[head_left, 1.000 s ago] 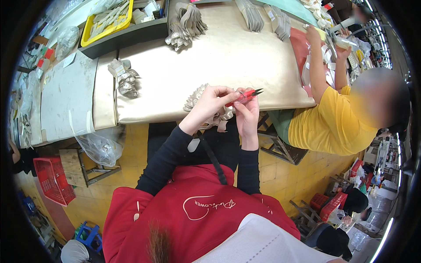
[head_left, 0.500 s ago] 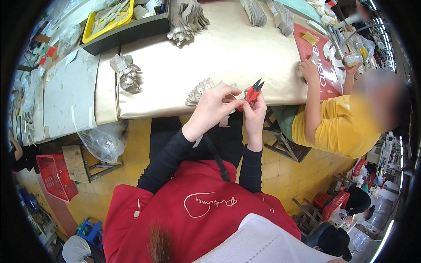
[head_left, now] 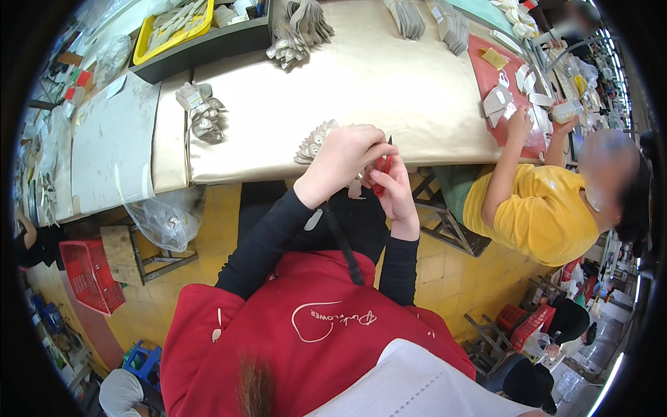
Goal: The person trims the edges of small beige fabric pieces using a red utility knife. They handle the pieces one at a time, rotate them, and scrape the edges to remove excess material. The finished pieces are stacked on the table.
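Note:
My right hand [head_left: 399,189] is closed around a pair of red-handled thread snips [head_left: 381,174], whose dark tip points up. Close beside it, my left hand [head_left: 347,158] is bent with its fingers pinched together near the snips; what they hold is hidden behind the hand. Below the two hands a small pale grey-beige piece [head_left: 356,189] shows, partly covered. Just beyond my left hand, a fanned stack of grey-beige shaped pieces [head_left: 316,141] lies at the near edge of the table [head_left: 257,118].
More bundles of grey-beige pieces [head_left: 201,115] rest on the table at left, with others [head_left: 405,19] along the far side. A black tray [head_left: 208,48] with a yellow basket [head_left: 142,52] stands far left. At right, a co-worker in yellow [head_left: 535,208] handles pieces over a red sheet [head_left: 490,76].
My right hand has turned and lowered slightly, so the snips are now mostly hidden in it. My left hand has rolled over closer to them. The co-worker's hand has moved right.

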`<move>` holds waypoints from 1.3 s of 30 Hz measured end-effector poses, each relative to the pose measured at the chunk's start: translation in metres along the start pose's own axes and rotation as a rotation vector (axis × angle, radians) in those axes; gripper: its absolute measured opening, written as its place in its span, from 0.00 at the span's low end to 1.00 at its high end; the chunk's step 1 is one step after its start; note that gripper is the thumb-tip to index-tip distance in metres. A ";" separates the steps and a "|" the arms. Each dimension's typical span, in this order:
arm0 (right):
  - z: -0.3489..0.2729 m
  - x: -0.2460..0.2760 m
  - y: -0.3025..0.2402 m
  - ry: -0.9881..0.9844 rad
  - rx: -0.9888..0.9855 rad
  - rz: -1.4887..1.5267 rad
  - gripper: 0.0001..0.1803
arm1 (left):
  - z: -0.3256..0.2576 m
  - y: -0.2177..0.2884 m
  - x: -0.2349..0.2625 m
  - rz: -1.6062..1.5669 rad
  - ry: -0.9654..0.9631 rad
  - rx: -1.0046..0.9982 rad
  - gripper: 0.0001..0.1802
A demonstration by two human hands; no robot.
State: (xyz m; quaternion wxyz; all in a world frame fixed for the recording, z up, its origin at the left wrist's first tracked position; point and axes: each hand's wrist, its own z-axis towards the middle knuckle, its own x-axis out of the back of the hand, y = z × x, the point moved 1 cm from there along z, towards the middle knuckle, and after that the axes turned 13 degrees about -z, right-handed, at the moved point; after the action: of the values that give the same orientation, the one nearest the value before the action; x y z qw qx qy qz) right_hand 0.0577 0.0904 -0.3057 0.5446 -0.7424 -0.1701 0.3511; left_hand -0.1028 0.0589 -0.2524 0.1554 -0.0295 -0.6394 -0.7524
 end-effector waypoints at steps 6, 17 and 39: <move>-0.003 0.001 -0.003 0.179 0.042 0.016 0.21 | -0.010 -0.007 0.002 -0.286 -0.071 0.199 0.09; 0.004 0.005 -0.008 0.360 0.042 -0.251 0.14 | -0.011 -0.016 -0.015 -0.299 0.000 0.002 0.09; 0.100 0.011 0.015 0.398 0.368 -0.058 0.26 | -0.008 -0.078 -0.031 0.396 0.350 0.016 0.08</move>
State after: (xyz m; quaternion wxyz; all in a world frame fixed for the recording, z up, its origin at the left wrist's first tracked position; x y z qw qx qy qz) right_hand -0.0074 0.1612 -0.3393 0.7030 -0.6801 -0.0143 0.2074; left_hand -0.0934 0.0679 -0.3358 0.4078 -0.0223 -0.5905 -0.6960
